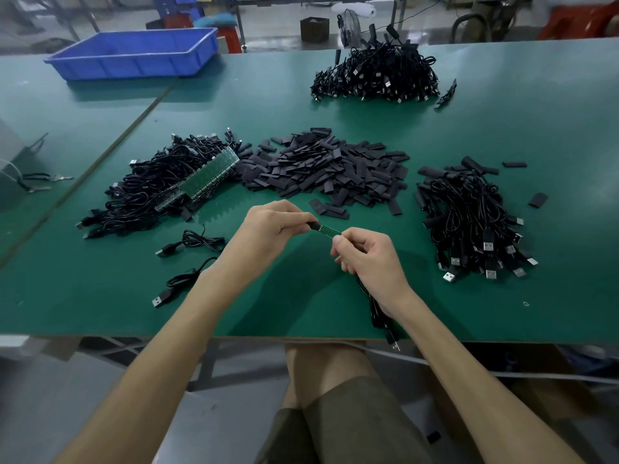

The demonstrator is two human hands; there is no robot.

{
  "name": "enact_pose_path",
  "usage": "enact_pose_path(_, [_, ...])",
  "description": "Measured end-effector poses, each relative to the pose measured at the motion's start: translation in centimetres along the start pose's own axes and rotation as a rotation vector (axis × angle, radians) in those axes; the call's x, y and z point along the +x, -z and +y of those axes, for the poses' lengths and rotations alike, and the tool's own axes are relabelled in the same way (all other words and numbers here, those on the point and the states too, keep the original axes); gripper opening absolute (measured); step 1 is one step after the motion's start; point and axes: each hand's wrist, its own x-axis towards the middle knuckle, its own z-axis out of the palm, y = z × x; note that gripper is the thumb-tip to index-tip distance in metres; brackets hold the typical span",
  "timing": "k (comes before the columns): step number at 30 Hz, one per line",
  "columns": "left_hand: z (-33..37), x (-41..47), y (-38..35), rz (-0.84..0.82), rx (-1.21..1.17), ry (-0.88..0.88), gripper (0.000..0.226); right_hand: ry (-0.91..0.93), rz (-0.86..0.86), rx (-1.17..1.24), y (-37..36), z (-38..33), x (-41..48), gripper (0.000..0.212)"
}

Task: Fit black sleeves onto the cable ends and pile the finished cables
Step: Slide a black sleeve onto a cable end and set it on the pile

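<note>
My left hand (268,226) pinches a black sleeve (314,226) at the end of a small green circuit strip (328,231). My right hand (365,254) grips the other end of that strip, and its black cable (376,311) hangs under my wrist to the table's front edge. A heap of loose black sleeves (328,169) lies straight ahead. To the left is a tangle of cables with bare green boards (174,185). On the right lies a pile of sleeved cables (475,219).
The green table (100,296) also carries a second cable pile (375,75) at the back, a blue plastic bin (137,55) at the far left, and two loose USB cables (187,262) near my left forearm. Pliers (40,182) lie at the left edge.
</note>
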Motion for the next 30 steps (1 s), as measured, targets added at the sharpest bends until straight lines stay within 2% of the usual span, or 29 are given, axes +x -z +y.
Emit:
enact_pose_path(4, [0.1,0.1,0.3,-0.027,0.043,-0.035,0.017,-0.003,-0.011,0.016,0.1,0.1,0.1,0.028])
enact_pose_path(11, [0.2,0.1,0.9,-0.040,-0.067,-0.021,0.022,-0.012,-0.062,0.054,0.3,0.0,0.1,0.027])
enact_pose_path(17, [0.5,0.0,0.7,-0.057,0.006,-0.078,0.025,-0.012,-0.042,0.051,0.3,0.0,0.0,0.027])
enact_pose_path(22, [0.5,0.1,1.5,-0.107,-0.066,-0.003,0.023,-0.015,-0.064,0.060,0.3,-0.1,0.0,0.026])
enact_pose_path(30, [0.8,0.3,2.0,-0.164,-0.086,-0.011,0.031,-0.027,-0.099,0.070,0.3,-0.4,-0.2,0.025])
